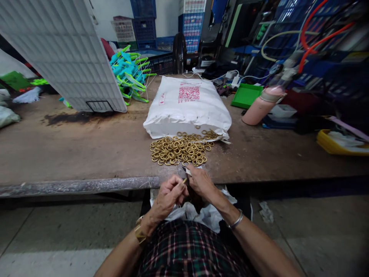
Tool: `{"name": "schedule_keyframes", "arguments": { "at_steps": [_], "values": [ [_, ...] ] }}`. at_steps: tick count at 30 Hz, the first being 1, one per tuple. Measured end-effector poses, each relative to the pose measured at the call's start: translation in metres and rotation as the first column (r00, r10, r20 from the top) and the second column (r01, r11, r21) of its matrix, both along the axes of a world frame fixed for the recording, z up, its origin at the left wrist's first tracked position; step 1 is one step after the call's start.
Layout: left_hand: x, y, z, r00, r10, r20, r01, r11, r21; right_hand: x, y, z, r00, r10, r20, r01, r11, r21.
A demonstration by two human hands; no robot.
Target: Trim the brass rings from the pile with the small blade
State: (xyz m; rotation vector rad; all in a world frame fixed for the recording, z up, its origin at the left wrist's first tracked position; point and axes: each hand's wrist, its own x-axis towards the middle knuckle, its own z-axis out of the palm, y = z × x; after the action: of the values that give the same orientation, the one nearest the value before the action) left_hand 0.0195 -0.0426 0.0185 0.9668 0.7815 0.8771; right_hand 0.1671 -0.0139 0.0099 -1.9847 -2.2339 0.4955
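So the left hand (173, 192) has its grip pinched closed on one gold ring (185, 180), just off the counter's (95, 154) front edge. Right hand's (201, 184) grip is curled round a small dark-tipped tool (186, 171), can't tell exactly what. Pile of gold rings (178, 150) sits near that front edge, right up against the open end of a white sack (187, 104) with red print.

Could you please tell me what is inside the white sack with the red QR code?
Gold-coloured rings lie at the open mouth of the white sack; anything deeper is hidden by its top layer.
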Motion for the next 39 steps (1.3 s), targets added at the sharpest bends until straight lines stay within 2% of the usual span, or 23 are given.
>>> {"name": "schedule_keyframes", "arguments": {
  "at_steps": [4, 8, 12, 18, 23, 26, 30, 32, 34, 36, 39],
  "values": [
    [0.001, 0.001, 0.003, 0.988, 0.034, 0.152, -0.010, 0.987, -0.159, 0.001, 0.006, -0.001, 0.991, -0.124, 0.059, 0.119, 0.990, 0.072],
    [0.000, 0.006, -0.004, 0.981, 0.110, 0.161, -0.065, 0.964, -0.259, -0.006, 0.013, -0.002, 0.973, -0.202, 0.113, 0.189, 0.975, 0.115],
    [-0.003, 0.008, -0.006, 0.966, 0.162, 0.204, -0.091, 0.943, -0.320, -0.010, 0.020, -0.004, 0.967, -0.218, 0.133, 0.207, 0.974, 0.092],
    [-0.010, 0.010, -0.010, 0.935, 0.205, 0.289, -0.049, 0.883, -0.468, -0.008, 0.024, -0.004, 0.972, -0.220, 0.081, 0.216, 0.975, 0.056],
    [-0.010, 0.011, -0.016, 0.924, 0.308, 0.226, -0.153, 0.840, -0.520, -0.003, 0.024, -0.006, 0.979, -0.203, -0.004, 0.203, 0.977, 0.066],
    [-0.007, 0.016, -0.021, 0.940, 0.293, 0.175, -0.184, 0.867, -0.463, 0.001, 0.022, -0.011, 0.984, -0.151, -0.094, 0.161, 0.981, 0.105],
    [0.000, 0.024, -0.023, 0.969, 0.245, -0.018, -0.242, 0.942, -0.231, 0.000, 0.017, -0.015, 0.949, -0.068, -0.306, 0.107, 0.988, 0.111],
    [0.002, 0.025, -0.019, 0.958, 0.236, -0.163, -0.256, 0.960, -0.115, -0.004, 0.013, -0.011, 0.911, -0.008, -0.413, 0.065, 0.990, 0.124],
    [0.003, 0.025, -0.013, 0.941, 0.207, -0.267, -0.218, 0.976, -0.012, -0.009, 0.008, -0.005, 0.867, 0.049, -0.496, 0.030, 0.988, 0.151],
    [0.003, 0.023, -0.007, 0.928, 0.211, -0.309, -0.196, 0.977, 0.078, -0.013, 0.005, 0.000, 0.805, 0.079, -0.588, 0.025, 0.986, 0.168],
    [0.002, 0.021, -0.002, 0.908, 0.279, -0.311, -0.226, 0.954, 0.198, -0.014, 0.003, 0.003, 0.684, 0.031, -0.729, 0.045, 0.995, 0.085]
  ]
}}
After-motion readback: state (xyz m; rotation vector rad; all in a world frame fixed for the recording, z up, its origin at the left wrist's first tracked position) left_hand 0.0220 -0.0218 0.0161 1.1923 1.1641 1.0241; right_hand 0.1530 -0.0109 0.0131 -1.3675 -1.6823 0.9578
